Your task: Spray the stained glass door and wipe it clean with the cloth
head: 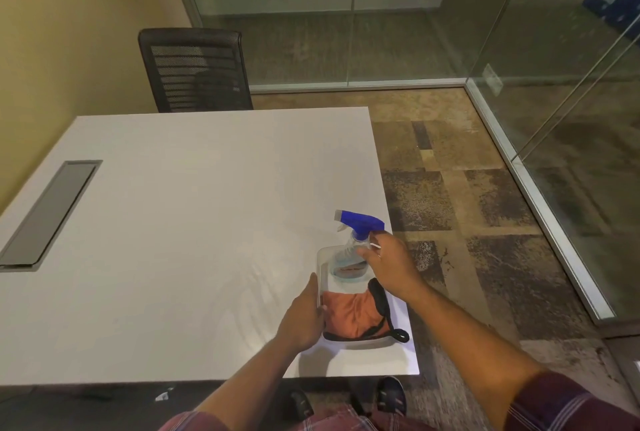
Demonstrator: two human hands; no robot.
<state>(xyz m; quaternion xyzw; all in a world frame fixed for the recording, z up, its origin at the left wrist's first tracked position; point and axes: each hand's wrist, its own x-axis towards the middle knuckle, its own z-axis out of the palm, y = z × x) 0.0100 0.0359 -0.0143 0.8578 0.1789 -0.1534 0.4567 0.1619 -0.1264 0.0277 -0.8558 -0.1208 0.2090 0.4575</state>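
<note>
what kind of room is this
Most likely a small office meeting room: a white table with a cable hatch set in its top, a black mesh office chair at its far end, and glass partition walls around carpet tiles.

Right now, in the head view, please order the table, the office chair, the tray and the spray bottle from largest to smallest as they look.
1. white table
2. black mesh office chair
3. clear plastic tray
4. spray bottle

The chair stands farther away.

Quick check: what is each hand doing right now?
Left hand: gripping the side of the clear plastic tray.
Right hand: closed around the neck of the clear spray bottle with blue trigger head.
</note>
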